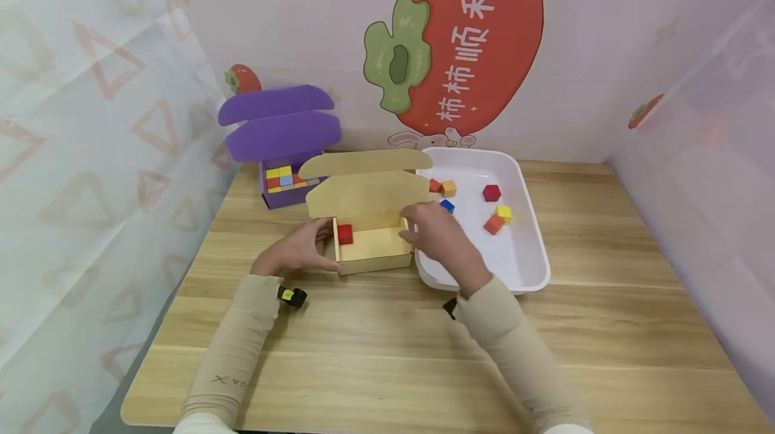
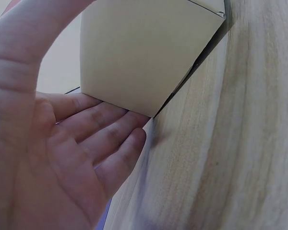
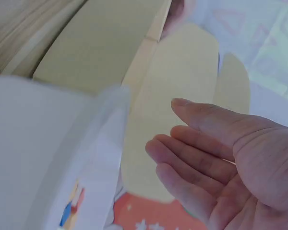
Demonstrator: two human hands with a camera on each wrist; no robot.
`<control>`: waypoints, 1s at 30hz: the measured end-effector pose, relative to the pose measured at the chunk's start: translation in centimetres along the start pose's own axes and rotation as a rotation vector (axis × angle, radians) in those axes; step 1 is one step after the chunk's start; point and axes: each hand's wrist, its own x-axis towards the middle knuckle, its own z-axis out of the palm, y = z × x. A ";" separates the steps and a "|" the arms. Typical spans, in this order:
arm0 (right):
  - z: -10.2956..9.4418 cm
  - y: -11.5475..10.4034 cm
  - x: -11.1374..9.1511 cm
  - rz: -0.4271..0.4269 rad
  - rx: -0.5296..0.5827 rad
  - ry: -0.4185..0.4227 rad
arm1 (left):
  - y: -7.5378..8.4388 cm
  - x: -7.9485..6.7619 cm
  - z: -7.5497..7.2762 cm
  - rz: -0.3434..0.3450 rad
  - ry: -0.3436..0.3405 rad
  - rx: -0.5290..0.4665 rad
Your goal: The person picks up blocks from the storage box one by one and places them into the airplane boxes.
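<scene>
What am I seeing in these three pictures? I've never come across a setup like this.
There's no robot here, just a person working bare-handed. The wide picture comes from a camera worn on the head; the two close ones come from cameras on the wrists. On the wooden table stand an open yellow box with a red block inside, a purple box of colored blocks, and a white tray with loose blocks. The left hand grips the yellow box's left end. The right hand is at its other end, holding nothing.
</scene>
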 end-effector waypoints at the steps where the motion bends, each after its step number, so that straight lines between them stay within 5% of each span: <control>1: -0.3 0.6 -0.4 0.023 0.020 0.005 | 0.0 0.0 0.0 0.002 0.000 0.000; 8: -1.1 5.0 -2.0 0.249 0.058 0.002 | -0.2 -0.1 -0.1 -0.007 0.013 -0.023; 14: 0.7 8.2 -2.2 0.366 0.073 -0.049 | -0.4 0.0 -0.1 0.012 0.008 -0.026; 30: 3.1 10.6 -2.0 0.376 0.212 0.023 | -0.3 -0.1 -0.1 0.005 0.003 -0.036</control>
